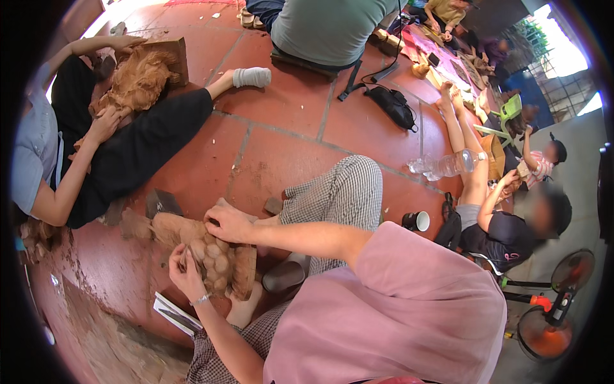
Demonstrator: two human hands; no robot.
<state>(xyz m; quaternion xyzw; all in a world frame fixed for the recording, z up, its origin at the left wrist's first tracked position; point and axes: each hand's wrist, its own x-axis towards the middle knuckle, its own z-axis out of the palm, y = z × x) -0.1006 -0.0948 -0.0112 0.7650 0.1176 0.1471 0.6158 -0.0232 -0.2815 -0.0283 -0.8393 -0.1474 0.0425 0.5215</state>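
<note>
A brown wood carving (214, 256) with rounded lumps and a flat base lies tilted between my legs and feet. My right hand (231, 224) rests on its upper side, fingers curled down against the wood. At the carving's near side, my left hand (185, 272) has its thumb and fingers pinched together. What that pinch holds, if anything, is too small to make out. A grey block (162, 202) sits beside the carving's far end.
A person on the left holds a larger wood carving (144, 73). Around me on the red tiles are a cup (416, 221), a plastic bottle (448, 165), a black pouch (391, 107) and a printed sheet (176, 313). A fan (550, 307) stands right; several people sit beyond.
</note>
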